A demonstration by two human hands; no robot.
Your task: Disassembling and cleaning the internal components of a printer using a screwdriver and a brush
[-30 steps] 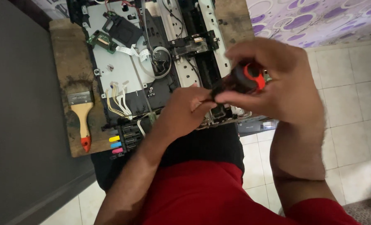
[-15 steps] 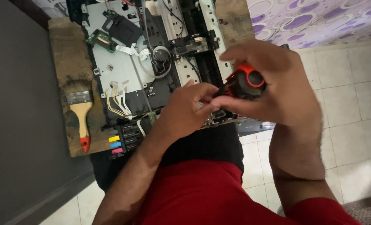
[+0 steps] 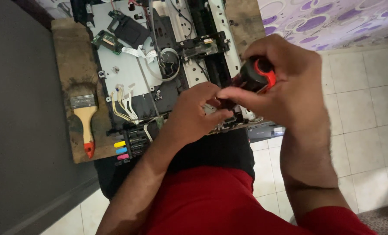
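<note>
Since half a second back, little changed: screwdriver [image 3: 256, 78] tipped slightly, red cap now turned a bit more toward the camera, both hands in much the same place over the front edge of the opened printer [image 3: 159, 65]. Screwdriver – black handle, red end – held in the right hand [image 3: 285, 82], slanting down and left toward the left hand [image 3: 194, 113]; shaft and tip hidden between the two hands. Right fingers [image 3: 239, 93] curled tight around the handle, thumb and forefinger pressed together low on the grip, clamped on it. Left fingers [image 3: 215, 114] bunched together, pinched at the spot where the shaft should meet the printer; whether a screw or the shaft itself sits between them cannot be told. Printer lying open on a worn wooden table [image 3: 72, 56], metal plate, white ribbon cables and black carriage rail bare – coloured ink tabs [image 3: 121, 150] in yellow, blue and pink at its near left corner. Paintbrush [image 3: 84, 119] with a pale wooden handle and red tip on the table, left of the printer, well apart from both hands. Red shirt [image 3: 202, 204] below, pale tiled floor [image 3: 359, 113] to the right.
</note>
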